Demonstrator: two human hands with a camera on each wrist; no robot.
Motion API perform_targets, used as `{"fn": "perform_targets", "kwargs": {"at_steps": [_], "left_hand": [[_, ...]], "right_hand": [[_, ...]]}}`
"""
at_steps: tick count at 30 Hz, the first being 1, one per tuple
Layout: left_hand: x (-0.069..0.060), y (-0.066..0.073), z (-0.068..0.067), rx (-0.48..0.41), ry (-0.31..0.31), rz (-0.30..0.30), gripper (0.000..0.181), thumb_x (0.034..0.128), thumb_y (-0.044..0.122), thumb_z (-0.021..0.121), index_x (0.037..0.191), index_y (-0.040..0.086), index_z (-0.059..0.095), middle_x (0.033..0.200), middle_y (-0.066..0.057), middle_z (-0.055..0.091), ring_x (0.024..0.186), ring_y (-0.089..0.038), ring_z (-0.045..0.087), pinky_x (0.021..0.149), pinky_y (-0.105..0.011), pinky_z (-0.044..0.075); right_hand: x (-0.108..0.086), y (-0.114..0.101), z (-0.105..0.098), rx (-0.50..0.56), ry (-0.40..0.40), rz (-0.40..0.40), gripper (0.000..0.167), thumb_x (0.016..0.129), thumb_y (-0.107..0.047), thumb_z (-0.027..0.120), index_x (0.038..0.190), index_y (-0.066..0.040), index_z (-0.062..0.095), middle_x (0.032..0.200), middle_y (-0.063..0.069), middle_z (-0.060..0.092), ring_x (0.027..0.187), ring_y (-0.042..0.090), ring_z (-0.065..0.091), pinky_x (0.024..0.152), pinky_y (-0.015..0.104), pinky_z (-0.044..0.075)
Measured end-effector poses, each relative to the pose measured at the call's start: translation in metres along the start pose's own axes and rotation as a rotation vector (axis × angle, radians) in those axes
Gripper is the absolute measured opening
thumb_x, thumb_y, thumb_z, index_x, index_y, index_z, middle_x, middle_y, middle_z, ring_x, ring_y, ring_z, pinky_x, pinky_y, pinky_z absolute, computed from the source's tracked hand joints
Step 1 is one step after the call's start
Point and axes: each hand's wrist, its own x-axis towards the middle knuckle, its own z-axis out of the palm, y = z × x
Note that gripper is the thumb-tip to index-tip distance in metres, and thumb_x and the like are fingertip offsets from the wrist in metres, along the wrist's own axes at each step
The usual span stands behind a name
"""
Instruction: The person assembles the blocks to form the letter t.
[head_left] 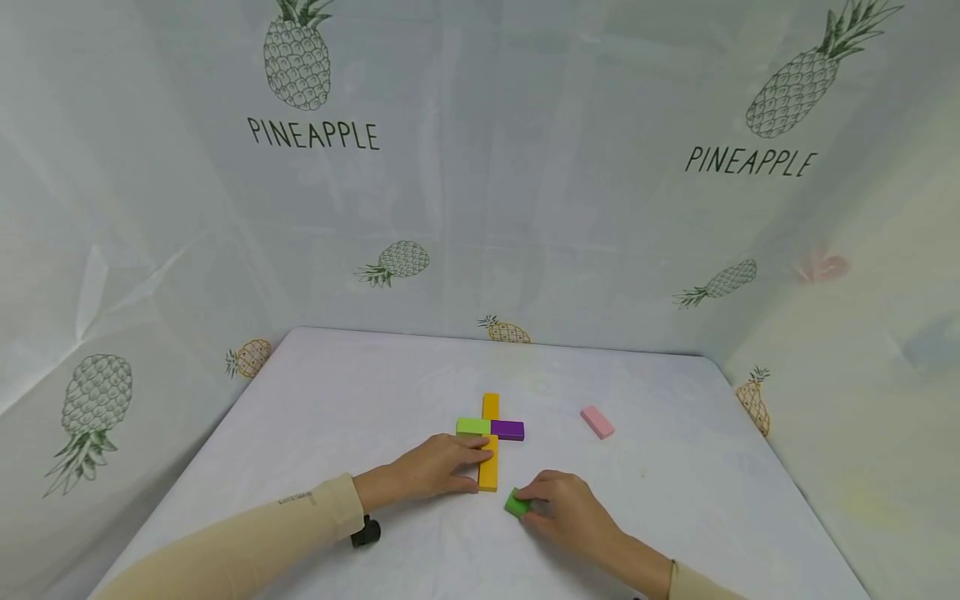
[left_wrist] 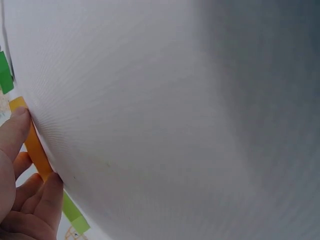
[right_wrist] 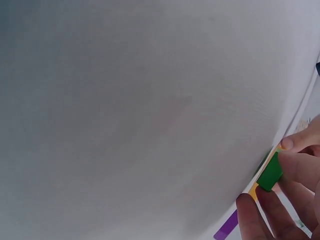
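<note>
My left hand (head_left: 437, 467) rests against the lower yellow-orange block (head_left: 488, 467), its fingertips on the block and its thumb at the left edge. Between the thumb and fingers of my right hand (head_left: 572, 510) is a green block (head_left: 514, 505), pinched just right of and below the yellow-orange one. A light green block (head_left: 473, 426) and a purple block (head_left: 507, 430) lie end to end above it, with another yellow-orange block (head_left: 491, 406) beyond them. Together these blocks form a cross. In the right wrist view the green block (right_wrist: 270, 172) appears between the fingertips.
A pink block (head_left: 597, 422) lies alone to the right on the white tabletop (head_left: 375, 375). Something small and black (head_left: 366, 532) shows beneath the left wrist. Pineapple-printed sheeting (head_left: 525, 208) surrounds the table at the back and sides.
</note>
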Motion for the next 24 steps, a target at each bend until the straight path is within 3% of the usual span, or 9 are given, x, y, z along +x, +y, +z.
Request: {"fn": "perform_targets", "kwargs": {"at_steps": [12,24], "left_hand": [[0.0,-0.002,0.001,-0.005,0.017,0.023,0.059,0.0974,0.033,0.079,0.149,0.009,0.062,0.159,-0.008,0.053,0.146,-0.023,0.053,0.117,-0.04,0.048],[0.0,0.0,0.0,0.018,0.008,0.003,0.06,0.097,0.034,0.08,0.149,0.01,0.062,0.159,-0.006,0.054,0.146,-0.022,0.053,0.116,-0.041,0.048]], "right_hand": [[0.006,-0.003,0.006,-0.013,0.008,-0.031,0.024,0.083,-0.007,0.089,0.106,-0.011,0.085,0.098,-0.008,0.077,0.092,0.003,0.068,0.085,0.028,0.062],[0.013,-0.01,0.008,-0.029,-0.027,-0.031,0.023,0.083,-0.009,0.09,0.106,-0.01,0.085,0.096,-0.006,0.077,0.089,0.004,0.067,0.084,0.028,0.062]]}}
